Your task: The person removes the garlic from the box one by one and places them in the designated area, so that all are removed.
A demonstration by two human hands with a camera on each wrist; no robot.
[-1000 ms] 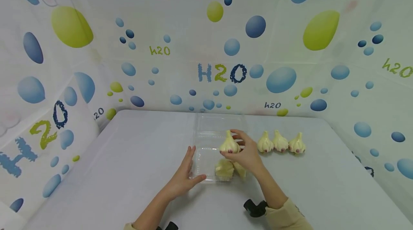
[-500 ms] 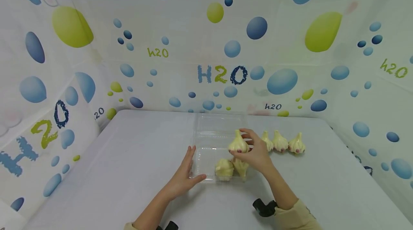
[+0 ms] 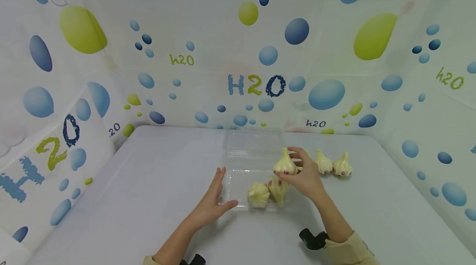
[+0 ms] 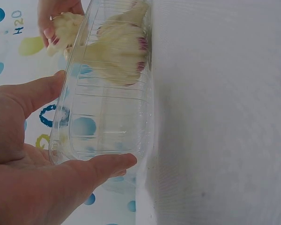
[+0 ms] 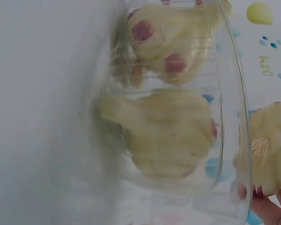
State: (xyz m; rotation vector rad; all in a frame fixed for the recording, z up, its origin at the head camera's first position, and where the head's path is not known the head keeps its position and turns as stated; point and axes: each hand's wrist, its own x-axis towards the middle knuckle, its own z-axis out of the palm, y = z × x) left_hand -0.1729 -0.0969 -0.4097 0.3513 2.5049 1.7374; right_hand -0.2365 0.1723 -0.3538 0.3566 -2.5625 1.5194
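My right hand point(image 3: 306, 176) pinches a garlic bulb point(image 3: 285, 162) between thumb and fingers, stem up, above the right side of a clear plastic container point(image 3: 235, 186). In the right wrist view the root end of the held bulb point(image 4: 67, 30) point(image 5: 267, 145) faces the camera. Two garlic bulbs, one on the left point(image 3: 258, 195) and one on the right point(image 3: 277, 190), lie inside the container near its front. My left hand point(image 3: 210, 207) rests against the container's left front corner, its fingers straight along the side and its thumb point(image 4: 107, 166) along the front.
To the right, a garlic bulb point(image 3: 323, 163) and another bulb point(image 3: 342, 166) stand on the white table point(image 3: 167, 174); a third is mostly hidden behind my right hand. The container's lid point(image 3: 254, 141) lies folded back. A patterned curtain point(image 3: 208, 83) rises behind the table.
My right hand has moved right with the garlic bulb, from over the container's middle to its right side, now covering one bulb of the row. The left hand has stayed in place.
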